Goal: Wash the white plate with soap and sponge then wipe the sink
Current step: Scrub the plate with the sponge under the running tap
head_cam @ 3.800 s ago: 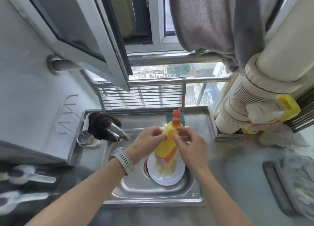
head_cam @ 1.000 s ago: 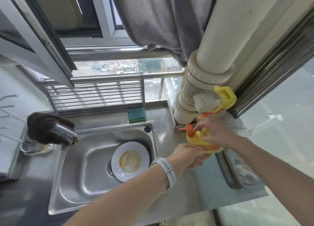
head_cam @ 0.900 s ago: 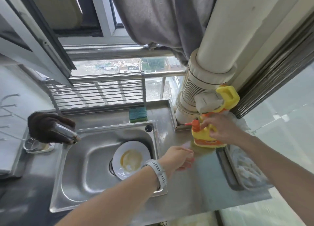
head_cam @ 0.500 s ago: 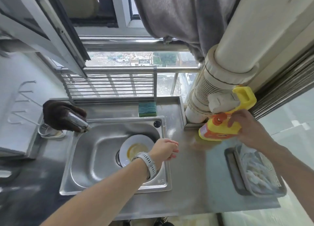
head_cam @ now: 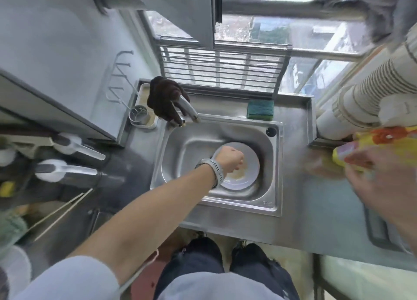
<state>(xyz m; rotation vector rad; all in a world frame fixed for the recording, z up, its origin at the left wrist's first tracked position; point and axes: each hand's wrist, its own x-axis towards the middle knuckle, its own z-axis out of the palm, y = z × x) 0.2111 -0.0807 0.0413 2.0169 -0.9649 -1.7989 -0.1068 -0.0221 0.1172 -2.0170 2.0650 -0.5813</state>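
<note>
Down in the sink (head_cam: 274, 169), the soaped white plate (head_cam: 248, 164) awaits scrubbing beneath the fisted, empty left hand (head_cam: 230, 158); the sponge (head_cam: 260, 109) sits untouched far behind while the blurred right hand (head_cam: 379, 175) grips the soap bottle (head_cam: 370, 146).

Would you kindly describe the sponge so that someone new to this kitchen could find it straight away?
Start at the steel sink with the white plate in its basin. Look to the ledge behind its far right corner, just below the window grille. The sponge lies flat there, a small rectangular pad, green on top with a yellow edge, the only soft, coloured thing on that bare metal ledge.
</note>
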